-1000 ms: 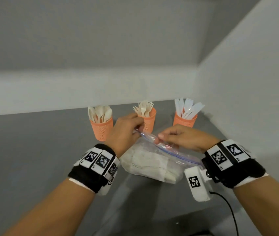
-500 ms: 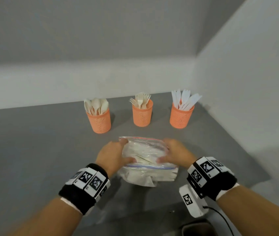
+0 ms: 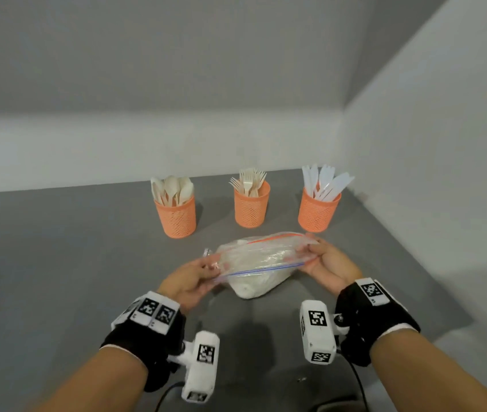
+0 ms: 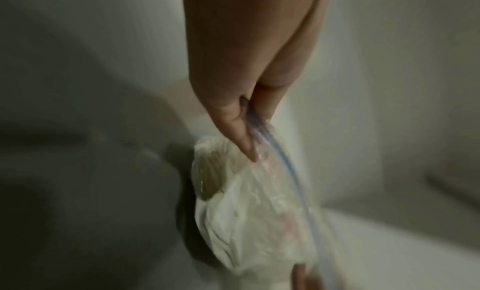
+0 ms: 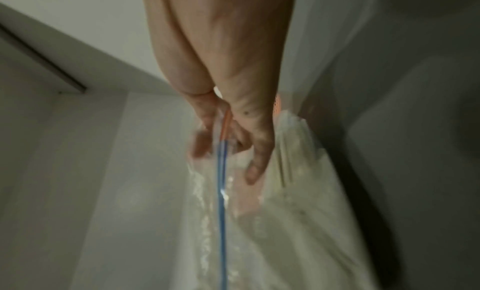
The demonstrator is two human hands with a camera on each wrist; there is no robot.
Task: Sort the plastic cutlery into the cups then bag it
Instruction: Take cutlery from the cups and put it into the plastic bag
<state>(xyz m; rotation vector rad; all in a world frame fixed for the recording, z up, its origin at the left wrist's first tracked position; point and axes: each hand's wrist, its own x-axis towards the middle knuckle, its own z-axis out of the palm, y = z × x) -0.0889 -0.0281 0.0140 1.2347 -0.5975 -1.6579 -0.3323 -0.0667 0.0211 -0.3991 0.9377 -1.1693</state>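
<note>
A clear zip bag (image 3: 261, 260) with whitish contents lies on the grey table in front of three orange mesh cups. My left hand (image 3: 197, 273) pinches the bag's left end at the blue zip strip (image 4: 262, 138). My right hand (image 3: 322, 257) pinches the right end, where the blue and orange strips meet (image 5: 224, 134). The left cup (image 3: 176, 215) holds spoons, the middle cup (image 3: 251, 208) forks, the right cup (image 3: 318, 209) white knives. The bag's mouth faces me, stretched between both hands.
The grey table (image 3: 57, 263) ends at a pale back wall, and a side wall (image 3: 429, 173) stands close on the right. A dark object (image 3: 337, 405) sits at the table's near edge, with cables running from the wrist cameras.
Both hands have drawn the bag back from the cups toward me and shifted to its two ends. The zip edge now lies stretched between them.
</note>
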